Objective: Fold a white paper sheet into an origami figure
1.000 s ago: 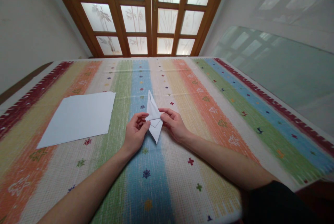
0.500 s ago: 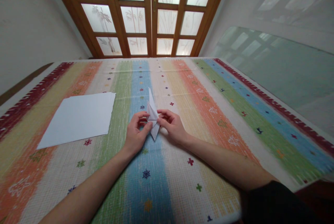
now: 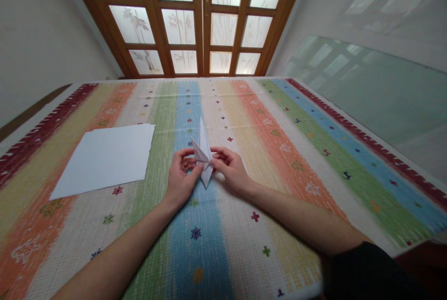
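Observation:
A small piece of folded white paper (image 3: 204, 146) with long pointed ends is between my two hands, over the tablecloth's blue stripe. One narrow point reaches away from me, another toward me, and a flap stands out to the left. My left hand (image 3: 184, 169) pinches its left side, thumb in front and fingers curled behind. On the other side my right hand (image 3: 228, 166) grips the right edge between thumb and forefinger. Parts of the fingers behind the paper are hidden.
A stack of white paper sheets (image 3: 104, 160) lies to the left on the striped tablecloth (image 3: 279, 225). Beyond the table's far edge stand wooden doors (image 3: 202, 25) with frosted panes. A glass-like panel (image 3: 377, 90) is along the right wall.
The paper's left flap has swung out to the left, away from the tall point. My left fingers have shifted slightly; my right hand stays in place.

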`<act>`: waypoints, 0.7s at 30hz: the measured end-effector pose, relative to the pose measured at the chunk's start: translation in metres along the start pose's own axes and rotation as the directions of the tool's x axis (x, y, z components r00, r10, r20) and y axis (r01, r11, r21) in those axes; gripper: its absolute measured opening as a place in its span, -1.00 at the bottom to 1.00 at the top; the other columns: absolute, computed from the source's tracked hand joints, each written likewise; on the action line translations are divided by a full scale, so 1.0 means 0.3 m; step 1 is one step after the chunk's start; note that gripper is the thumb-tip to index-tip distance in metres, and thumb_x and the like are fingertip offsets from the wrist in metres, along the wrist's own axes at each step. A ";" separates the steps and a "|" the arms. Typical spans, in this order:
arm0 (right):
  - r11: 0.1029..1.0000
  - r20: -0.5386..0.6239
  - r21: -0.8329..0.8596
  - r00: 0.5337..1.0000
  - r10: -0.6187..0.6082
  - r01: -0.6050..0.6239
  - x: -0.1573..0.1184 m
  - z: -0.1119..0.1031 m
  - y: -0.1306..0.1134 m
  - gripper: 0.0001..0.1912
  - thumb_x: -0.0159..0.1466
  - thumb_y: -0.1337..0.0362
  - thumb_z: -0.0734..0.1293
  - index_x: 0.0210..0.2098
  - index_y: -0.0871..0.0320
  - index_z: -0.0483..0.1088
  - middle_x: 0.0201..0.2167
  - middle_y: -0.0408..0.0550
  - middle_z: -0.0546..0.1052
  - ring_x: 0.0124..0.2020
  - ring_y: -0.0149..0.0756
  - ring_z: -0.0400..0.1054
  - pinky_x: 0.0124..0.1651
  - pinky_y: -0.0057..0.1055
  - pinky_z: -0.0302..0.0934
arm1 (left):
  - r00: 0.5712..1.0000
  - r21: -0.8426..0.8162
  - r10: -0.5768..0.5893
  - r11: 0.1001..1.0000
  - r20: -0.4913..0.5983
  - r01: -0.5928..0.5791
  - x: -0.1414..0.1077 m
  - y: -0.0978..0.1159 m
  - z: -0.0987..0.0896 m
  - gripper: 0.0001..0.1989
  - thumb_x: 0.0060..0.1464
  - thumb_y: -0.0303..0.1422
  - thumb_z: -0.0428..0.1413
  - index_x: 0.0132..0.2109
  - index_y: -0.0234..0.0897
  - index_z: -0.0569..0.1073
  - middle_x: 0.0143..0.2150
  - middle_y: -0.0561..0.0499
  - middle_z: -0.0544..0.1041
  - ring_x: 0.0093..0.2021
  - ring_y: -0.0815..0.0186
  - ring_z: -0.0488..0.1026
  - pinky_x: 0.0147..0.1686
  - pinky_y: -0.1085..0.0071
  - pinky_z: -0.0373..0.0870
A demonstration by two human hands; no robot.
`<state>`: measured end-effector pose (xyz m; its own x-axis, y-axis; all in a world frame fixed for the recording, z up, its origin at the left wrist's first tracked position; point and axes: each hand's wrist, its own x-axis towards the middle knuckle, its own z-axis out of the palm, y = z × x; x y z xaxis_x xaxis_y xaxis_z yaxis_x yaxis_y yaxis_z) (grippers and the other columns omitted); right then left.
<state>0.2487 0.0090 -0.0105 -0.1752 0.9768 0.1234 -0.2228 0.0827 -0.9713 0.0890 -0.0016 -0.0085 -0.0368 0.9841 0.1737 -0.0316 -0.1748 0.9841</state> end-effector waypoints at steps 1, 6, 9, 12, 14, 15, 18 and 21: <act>1.000 0.002 0.015 1.000 0.009 -0.009 0.001 0.000 0.000 -0.65 0.12 0.15 0.44 -0.12 0.10 0.42 -0.44 -0.18 0.49 -0.45 -0.40 0.41 -0.35 -0.40 0.36 | 1.000 -0.013 0.005 1.000 -0.011 -0.005 0.001 -0.003 0.001 -0.52 -0.11 -0.35 0.31 -0.03 -0.25 0.34 -0.09 -0.06 0.49 -0.24 0.31 0.51 -0.30 0.41 0.46; 0.995 -0.006 0.083 0.998 0.058 -0.057 0.006 0.000 -0.008 -0.63 0.12 0.15 0.45 -0.11 0.12 0.41 -0.49 -0.23 0.49 -0.51 -0.44 0.39 -0.39 -0.42 0.36 | 0.998 -0.039 0.049 0.998 -0.031 -0.051 0.005 -0.011 -0.001 -0.49 -0.10 -0.35 0.32 0.01 -0.21 0.34 -0.08 -0.03 0.50 -0.31 0.35 0.52 -0.29 0.39 0.49; 0.990 -0.029 0.114 0.996 0.081 -0.077 0.008 0.001 -0.011 -0.61 0.11 0.15 0.45 -0.11 0.12 0.40 -0.52 -0.25 0.48 -0.55 -0.45 0.38 -0.43 -0.44 0.34 | 0.994 0.059 0.105 0.993 0.010 -0.106 0.007 -0.009 -0.011 -0.74 -0.03 -0.32 0.27 -0.15 -0.23 0.47 -0.08 -0.05 0.53 -0.25 0.29 0.54 -0.24 0.33 0.50; 0.987 -0.061 0.132 0.993 0.104 -0.095 0.008 0.002 -0.011 -0.61 0.10 0.16 0.45 -0.11 0.13 0.40 -0.55 -0.27 0.47 -0.58 -0.47 0.37 -0.45 -0.46 0.33 | 0.980 0.178 0.193 0.964 0.043 -0.197 0.009 -0.006 -0.023 -0.92 0.03 -0.35 0.20 -0.31 -0.22 0.57 0.00 -0.09 0.52 -0.04 0.17 0.51 -0.05 0.19 0.46; 0.984 -0.076 0.144 0.990 0.116 -0.104 0.008 0.002 -0.009 -0.62 0.09 0.17 0.45 -0.13 0.14 0.40 -0.56 -0.28 0.47 -0.59 -0.48 0.36 -0.46 -0.46 0.33 | 0.975 0.232 0.215 0.947 0.059 -0.223 0.009 -0.004 -0.029 -0.85 0.05 -0.41 0.12 -0.33 -0.20 0.62 0.01 -0.09 0.54 0.03 0.13 0.48 0.07 0.11 0.39; 0.983 -0.081 0.149 0.990 0.119 -0.106 0.009 0.003 -0.009 -0.62 0.08 0.18 0.45 -0.13 0.14 0.40 -0.56 -0.28 0.47 -0.59 -0.48 0.36 -0.46 -0.46 0.33 | 0.976 0.246 0.212 0.944 0.058 -0.220 0.009 -0.003 -0.030 -0.80 0.04 -0.44 0.08 -0.32 -0.18 0.63 0.01 -0.08 0.55 0.04 0.13 0.48 0.09 0.08 0.37; 0.981 -0.084 0.161 0.988 0.128 -0.113 0.010 0.005 -0.009 -0.63 0.07 0.19 0.45 -0.15 0.15 0.41 -0.56 -0.28 0.47 -0.59 -0.47 0.37 -0.46 -0.46 0.33 | 0.986 0.239 0.159 0.957 0.046 -0.165 0.008 -0.001 -0.033 -0.71 -0.02 -0.48 0.02 -0.32 -0.17 0.64 0.04 -0.05 0.56 0.01 0.12 0.50 0.04 0.07 0.42; 0.979 -0.084 0.167 0.988 0.130 -0.115 0.011 0.005 -0.011 -0.64 0.06 0.18 0.44 -0.16 0.15 0.41 -0.57 -0.27 0.47 -0.59 -0.46 0.37 -0.46 -0.46 0.33 | 0.993 0.198 0.116 0.973 0.039 -0.121 0.007 0.001 -0.037 -0.69 -0.05 -0.47 0.01 -0.32 -0.18 0.65 0.06 -0.04 0.55 0.01 0.10 0.49 -0.03 0.09 0.47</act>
<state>0.2473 0.0115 -0.0065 -0.1210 0.9924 -0.0216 -0.3587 -0.0640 -0.9313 0.0778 0.0000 -0.0082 -0.0017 0.9577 0.2878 0.1716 -0.2833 0.9436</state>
